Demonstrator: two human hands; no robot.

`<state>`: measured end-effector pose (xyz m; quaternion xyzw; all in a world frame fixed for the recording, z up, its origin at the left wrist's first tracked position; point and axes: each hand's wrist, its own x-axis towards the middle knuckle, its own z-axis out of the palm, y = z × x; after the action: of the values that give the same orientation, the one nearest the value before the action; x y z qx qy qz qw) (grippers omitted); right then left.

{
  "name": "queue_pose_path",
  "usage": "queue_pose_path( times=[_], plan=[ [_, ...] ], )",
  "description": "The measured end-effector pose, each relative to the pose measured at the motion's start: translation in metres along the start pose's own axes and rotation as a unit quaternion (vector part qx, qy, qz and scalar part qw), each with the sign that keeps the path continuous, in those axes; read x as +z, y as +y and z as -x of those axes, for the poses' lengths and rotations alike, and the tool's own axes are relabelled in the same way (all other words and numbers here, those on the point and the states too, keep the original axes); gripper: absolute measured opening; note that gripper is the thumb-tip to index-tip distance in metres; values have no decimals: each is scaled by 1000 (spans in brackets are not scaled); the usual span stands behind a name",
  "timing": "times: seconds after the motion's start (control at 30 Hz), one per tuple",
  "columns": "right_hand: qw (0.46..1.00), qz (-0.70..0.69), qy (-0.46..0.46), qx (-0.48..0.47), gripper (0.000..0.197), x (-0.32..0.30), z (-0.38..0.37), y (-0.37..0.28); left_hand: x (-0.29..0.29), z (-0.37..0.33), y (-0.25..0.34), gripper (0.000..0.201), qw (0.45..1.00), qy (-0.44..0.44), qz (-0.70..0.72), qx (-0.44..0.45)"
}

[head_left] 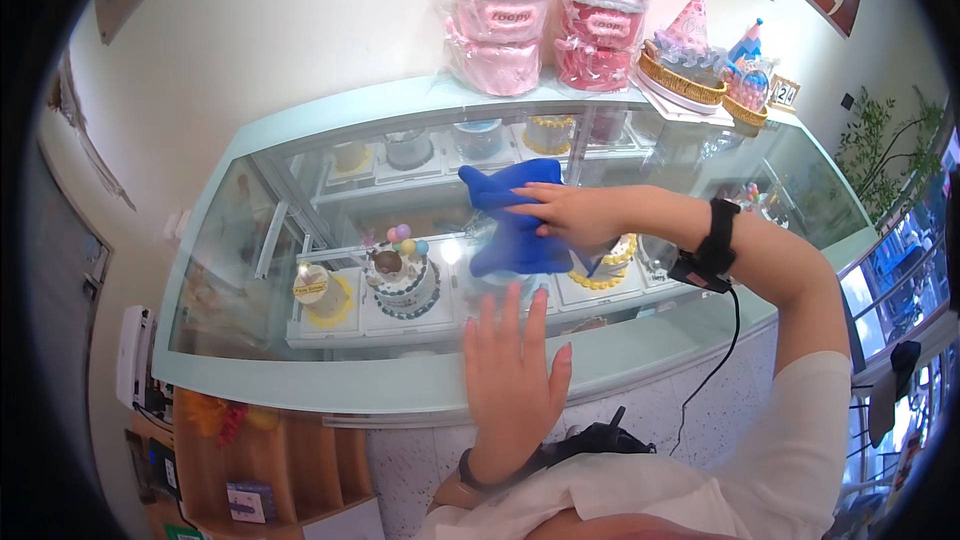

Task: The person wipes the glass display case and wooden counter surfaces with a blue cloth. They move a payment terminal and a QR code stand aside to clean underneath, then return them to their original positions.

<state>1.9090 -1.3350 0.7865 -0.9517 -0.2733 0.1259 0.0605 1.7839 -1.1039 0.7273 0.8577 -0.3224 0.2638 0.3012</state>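
A blue cloth (518,230) lies spread and rumpled against the glass of a display case (300,373) with pale green edges. On the cloth's right part, my right hand (575,212) holds it down to the glass, fingers stretched across it. My left hand (515,365) is open below the cloth, its fingers spread upward over the case's front edge; whether it touches the glass, I cannot tell. Behind the glass stand several cakes, among them a white cake with pastel balls (402,280) and a smaller cake with a yellow base (322,295).
On the case's top stand two wrapped pink plush-like packages (498,25), a wicker basket (683,80) and party hats (690,22). A black cable (738,340) hangs from my right wrist. Wooden shelves (290,460) stand at lower left, a leafy plant (885,145) at right.
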Motion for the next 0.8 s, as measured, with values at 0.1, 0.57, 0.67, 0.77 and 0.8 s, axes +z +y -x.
queue_pose_path(
  times=[0.1, 0.57, 0.67, 0.77, 0.8],
  plan=[
    [1000, 16, 3, -2, 55, 0, -51, 40, 1, -1, -1, 56, 1000, -8, 8, 1],
    [989, -5, 102, 107, 51, -5, -72, 172, -1, 0, 1, 60, 999, -27, -40, -2],
    [985, -56, 113, 118, 58, -14, -25, 206, -4, -5, 7, 57, 998, -21, -52, -7],
    [984, -77, 119, 103, 53, -12, 39, 246, -2, -5, 14, 57, 997, 1, -75, -31],
    [986, -97, 110, 81, 52, -9, 62, 258, 3, -5, 14, 55, 996, 22, -77, -38]
  ],
)
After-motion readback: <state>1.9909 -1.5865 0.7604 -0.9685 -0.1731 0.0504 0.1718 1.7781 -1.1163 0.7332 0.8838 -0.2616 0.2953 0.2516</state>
